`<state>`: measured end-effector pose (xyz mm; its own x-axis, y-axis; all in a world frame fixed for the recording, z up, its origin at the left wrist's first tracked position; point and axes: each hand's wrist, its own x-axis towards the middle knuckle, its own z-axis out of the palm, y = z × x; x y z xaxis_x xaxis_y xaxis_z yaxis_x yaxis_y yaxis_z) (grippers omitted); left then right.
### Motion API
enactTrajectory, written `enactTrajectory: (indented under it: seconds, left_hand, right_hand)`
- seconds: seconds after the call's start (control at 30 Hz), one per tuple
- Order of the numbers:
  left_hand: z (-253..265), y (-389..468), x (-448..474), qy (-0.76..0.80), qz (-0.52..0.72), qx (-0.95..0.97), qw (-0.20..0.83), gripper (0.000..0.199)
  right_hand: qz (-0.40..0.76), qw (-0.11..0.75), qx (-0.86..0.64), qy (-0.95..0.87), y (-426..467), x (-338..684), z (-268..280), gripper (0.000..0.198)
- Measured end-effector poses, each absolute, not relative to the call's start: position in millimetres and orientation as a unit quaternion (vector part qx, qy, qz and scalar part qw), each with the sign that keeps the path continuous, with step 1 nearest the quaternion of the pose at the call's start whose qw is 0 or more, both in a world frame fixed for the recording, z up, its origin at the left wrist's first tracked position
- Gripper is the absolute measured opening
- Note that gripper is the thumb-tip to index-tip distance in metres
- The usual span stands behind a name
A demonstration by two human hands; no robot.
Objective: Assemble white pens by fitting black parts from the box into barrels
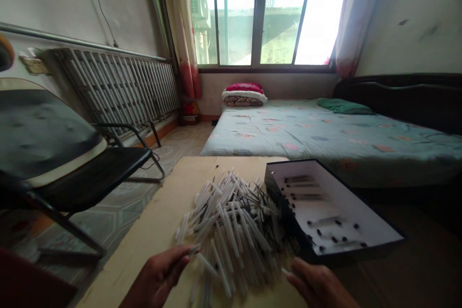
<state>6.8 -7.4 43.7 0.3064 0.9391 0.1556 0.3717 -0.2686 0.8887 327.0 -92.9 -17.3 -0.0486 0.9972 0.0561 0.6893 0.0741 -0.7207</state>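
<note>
My left hand [162,269] is closed in a pinch at the near left edge of a pile of white plastic tubes [231,231]. Between its fingertips shows the end of a thin greyish stick [194,250], too blurred to name further. On the pile's right side, my right hand [319,281] pinches a small whitish tip [286,271]; the rest of that piece is hidden by the fingers. Thin dark sticks [258,196] lie mixed among the tubes. Right of the pile, a shallow dark-edged box [346,202] holds several clear tubes with black ends and small black pieces.
The pile and box rest on a pale yellow table [144,245]. Beyond it stands a bed [288,130] with folded bedding [244,95]. A black folding chair [115,163] is at left, near a radiator [122,86]. A tiny black piece [217,166] lies near the table's far edge.
</note>
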Motion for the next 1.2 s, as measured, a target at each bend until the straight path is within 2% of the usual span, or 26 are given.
enactTrajectory:
  seconds: [0.1,0.2,0.37,0.53,0.6,0.73,0.8,1.03,1.2]
  left_hand:
    - [33.4,-5.2,20.1,0.46,0.378,0.62,0.511,0.03]
    - [12.7,-4.2,40.2,0.476,0.428,0.529,0.557,0.029]
    - [-8.7,-5.0,56.1,0.497,0.498,0.301,0.644,0.035]
    - [-7.9,-10.4,59.0,0.473,0.551,0.16,0.669,0.026]
    - [-9.8,-10.9,60.0,0.475,0.561,0.14,0.664,0.022]
    - [-17.9,-11.7,64.2,0.476,0.565,0.133,0.661,0.022]
    - [-20.2,-14.0,66.6,0.469,0.561,0.148,0.666,0.027]
    - [-19.3,-22.5,69.1,0.469,0.539,0.22,0.664,0.032]
    - [-23.6,-23.8,70.1,0.488,0.535,0.247,0.644,0.033]
  right_hand:
    - [0.177,0.229,-0.67,-0.684,-77.6,311.5,-7.2,0.025]
    - [0.118,0.204,-0.703,-0.671,-52.8,290.1,1.0,0.021]
    - [0.047,0.209,-0.775,-0.595,-8.1,280.7,3.0,0.018]
    - [0.027,0.252,-0.771,-0.584,-4.3,278.3,5.6,0.022]
    - [0.091,0.291,-0.722,-0.621,-17.5,268.5,2.6,0.03]
    - [0.411,0.366,-0.582,-0.599,-44.4,241.4,-15.9,0.047]
    - [0.507,0.393,-0.53,-0.555,-51.4,231.9,-29.4,0.054]
    - [0.589,0.46,-0.511,-0.424,-57.9,227.3,-71.9,0.059]
    - [0.609,0.435,-0.501,-0.435,-60.0,232.5,-71.4,0.058]
